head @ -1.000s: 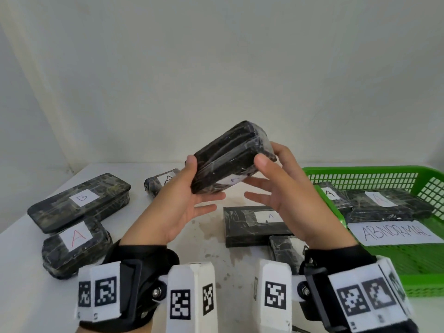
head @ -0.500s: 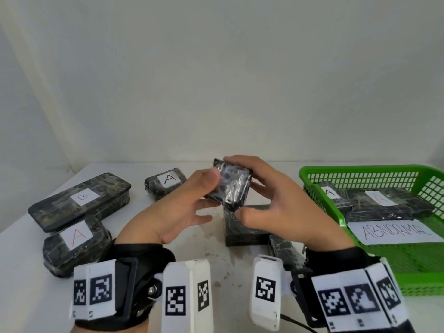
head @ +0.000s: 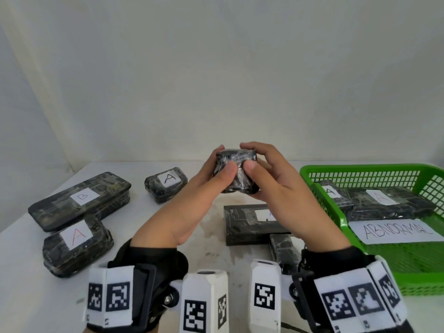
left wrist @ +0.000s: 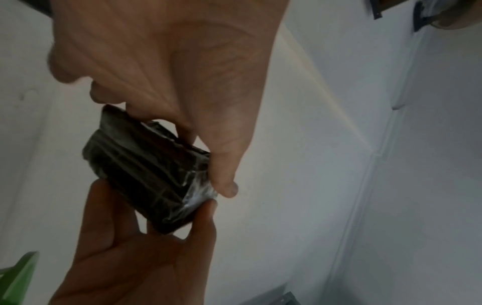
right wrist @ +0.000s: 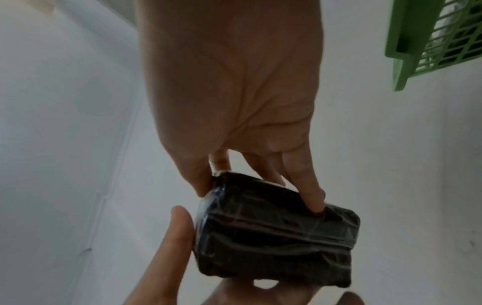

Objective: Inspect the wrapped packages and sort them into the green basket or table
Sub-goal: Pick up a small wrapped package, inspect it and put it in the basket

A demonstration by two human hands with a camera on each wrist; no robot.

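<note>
Both hands hold one small dark package [head: 236, 173] wrapped in shiny clear film, its label out of sight — the left hand [head: 192, 200] and right hand [head: 283, 195] raised palms-in above the table [head: 28, 296], thumbs on its near face, fingers curled behind, beside the green basket [head: 360, 170].

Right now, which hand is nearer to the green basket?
Right. The right hand holds the wrapped package just left of the green basket; the left hand is farther left, beyond the package.
</note>
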